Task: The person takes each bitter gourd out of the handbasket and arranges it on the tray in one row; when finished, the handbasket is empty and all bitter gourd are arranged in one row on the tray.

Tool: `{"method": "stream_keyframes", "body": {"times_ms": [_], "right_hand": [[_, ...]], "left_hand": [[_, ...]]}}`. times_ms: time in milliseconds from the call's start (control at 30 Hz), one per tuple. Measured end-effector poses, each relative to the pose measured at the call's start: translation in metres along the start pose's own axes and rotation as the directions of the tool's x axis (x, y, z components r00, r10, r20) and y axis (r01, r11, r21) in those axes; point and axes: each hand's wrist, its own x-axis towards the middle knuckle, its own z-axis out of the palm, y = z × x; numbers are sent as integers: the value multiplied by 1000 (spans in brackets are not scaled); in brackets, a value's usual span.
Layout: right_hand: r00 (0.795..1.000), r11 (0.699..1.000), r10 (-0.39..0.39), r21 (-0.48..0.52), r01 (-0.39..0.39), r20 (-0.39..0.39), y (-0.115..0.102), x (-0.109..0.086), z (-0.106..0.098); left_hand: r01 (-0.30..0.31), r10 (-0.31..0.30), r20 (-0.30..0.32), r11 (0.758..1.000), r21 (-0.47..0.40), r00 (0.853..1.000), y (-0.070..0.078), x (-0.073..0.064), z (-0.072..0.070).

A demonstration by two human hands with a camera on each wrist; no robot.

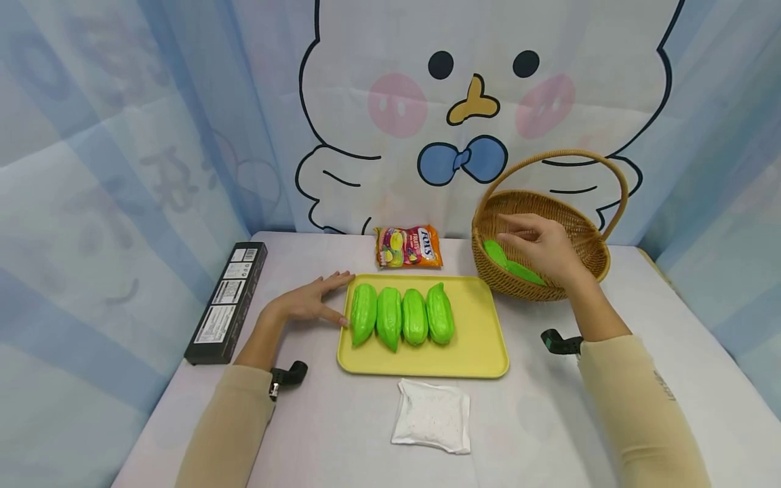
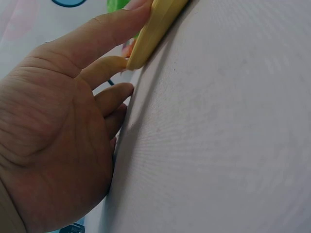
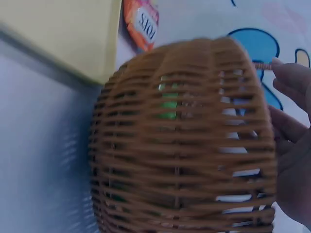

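Head view: left hand [image 1: 311, 299], fingers spread, touches the yellow tray [image 1: 478, 325] bearing four green vegetables [image 1: 415, 317] — right hand [image 1: 542, 245], fingers loosely extended, hangs over the wicker basket [image 1: 531, 292] (green pieces [image 1: 525, 273] inside). Left wrist view: thumb against the tray's rim. Right wrist view: right hand partly hidden behind the basket's weave.

You have room on the tray [image 1: 478, 325] right of the vegetables [image 1: 415, 317], and on the table [image 1: 537, 413] nearer you than the basket [image 1: 518, 287]; its handle [image 1: 567, 154] arches in your way; your left hand [image 1: 308, 301] blocks the tray's left edge.
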Motion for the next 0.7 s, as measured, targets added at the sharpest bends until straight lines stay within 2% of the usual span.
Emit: {"method": "stream_keyframes", "body": {"times_ms": [333, 700], "right_hand": [[996, 995, 76, -72, -72, 53, 27, 15, -14], [991, 993, 114, -35, -112, 68, 45, 19, -3]], "left_hand": [[12, -12, -4, 1000, -1, 1000, 0, -1, 1], [4, -4, -4, 1000, -12, 1000, -3, 1, 0]]}}
